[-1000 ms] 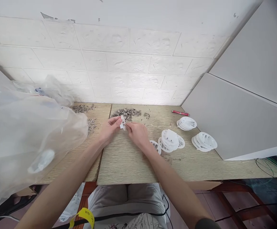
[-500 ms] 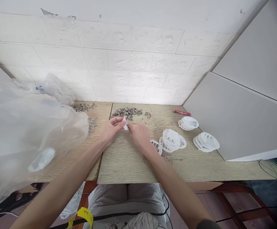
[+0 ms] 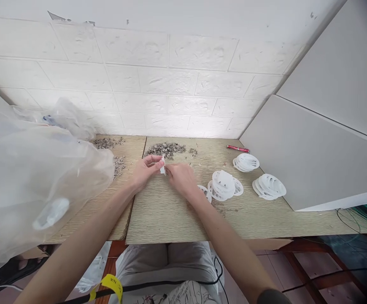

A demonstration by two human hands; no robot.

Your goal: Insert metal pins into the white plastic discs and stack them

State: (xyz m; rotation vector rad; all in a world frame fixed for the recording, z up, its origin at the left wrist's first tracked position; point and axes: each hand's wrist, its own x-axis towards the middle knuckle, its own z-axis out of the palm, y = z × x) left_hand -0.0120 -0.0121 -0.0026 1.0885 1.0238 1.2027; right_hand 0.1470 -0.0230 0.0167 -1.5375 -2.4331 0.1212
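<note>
My left hand (image 3: 144, 171) and my right hand (image 3: 179, 178) meet over the wooden table (image 3: 171, 211), both pinched on one small white plastic disc (image 3: 163, 166) held on edge between the fingertips. A pile of tiny grey metal parts (image 3: 165, 149) lies just beyond the hands. Stacks of the same white discs (image 3: 224, 185) lie to the right of my right hand, with one more disc (image 3: 205, 192) partly hidden behind my right wrist.
A large clear plastic bag (image 3: 38, 177) bulges over the table's left side. More disc stacks (image 3: 246, 162) (image 3: 268, 187) lie beside a grey panel (image 3: 313, 156) on the right. A red pen (image 3: 238, 148) rests near the white brick wall. More grey parts (image 3: 107, 143) are scattered at left.
Both hands stay together on the white disc, which has turned more edge-on between the fingertips. The view has shifted slightly.
</note>
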